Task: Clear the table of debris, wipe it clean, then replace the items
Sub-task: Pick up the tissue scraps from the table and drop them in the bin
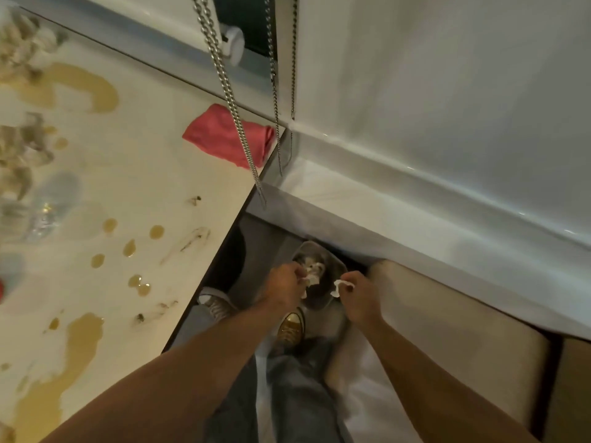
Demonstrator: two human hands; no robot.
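Both my hands reach down over a small grey bin [335, 266] on the floor, right of the table. My left hand [284, 282] pinches a crumpled soiled tissue [311, 279] above the bin's opening. My right hand [359, 292] pinches a white scrap of tissue [340, 287] at the bin's right rim. Crumpled tissues lie inside the bin. The white table [144, 193] at left carries yellow-brown spills [83, 340], dark smears [192, 239] and more crumpled tissues [22, 145]. A pink cloth [224, 135] lies at the table's far right corner.
Clear glasses [48, 206] stand blurred at the table's left. Metal blind chains [230, 100] hang in front of the pink cloth. A beige cushioned seat [447, 321] stands right of the bin, below a white window ledge [415, 199]. My shoes [291, 327] are just before the bin.
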